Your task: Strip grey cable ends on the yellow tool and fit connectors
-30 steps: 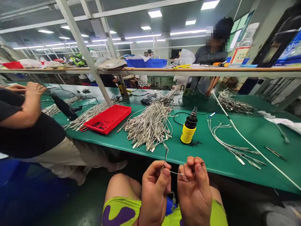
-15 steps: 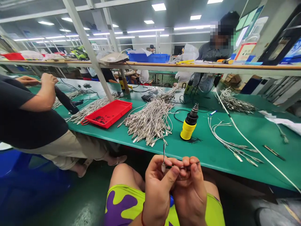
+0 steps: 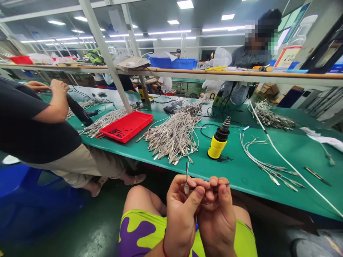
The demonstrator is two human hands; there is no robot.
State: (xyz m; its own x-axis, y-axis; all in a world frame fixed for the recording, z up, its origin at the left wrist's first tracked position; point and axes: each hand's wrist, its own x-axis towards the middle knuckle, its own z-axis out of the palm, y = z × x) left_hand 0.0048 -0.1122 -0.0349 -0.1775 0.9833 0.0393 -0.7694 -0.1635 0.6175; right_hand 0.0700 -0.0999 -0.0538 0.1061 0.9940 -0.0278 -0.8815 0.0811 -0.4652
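Over my lap, my left hand is closed, thumb and fingers pinched on a thin wire. A short dark wire with a pale tip stands upright between its fingers. Right beside it, my right hand pinches a thin dark strand, whose end sticks out past the fingertips. The fingertips of both hands nearly meet, and a thin line runs between them. Whether the wire and strand are one piece is hidden. On the green bench ahead lies a heap of grey USB cables.
A yellow heat gun stands nozzle up beside thin black pieces. To its left is a red tray with small black parts. Loose cables and a pen-like tool lie right. A co-worker works at left.
The view has shifted slightly, so the bench things sit a little to the right. Both hands keep their pinch, the fingertips shifting only slightly.
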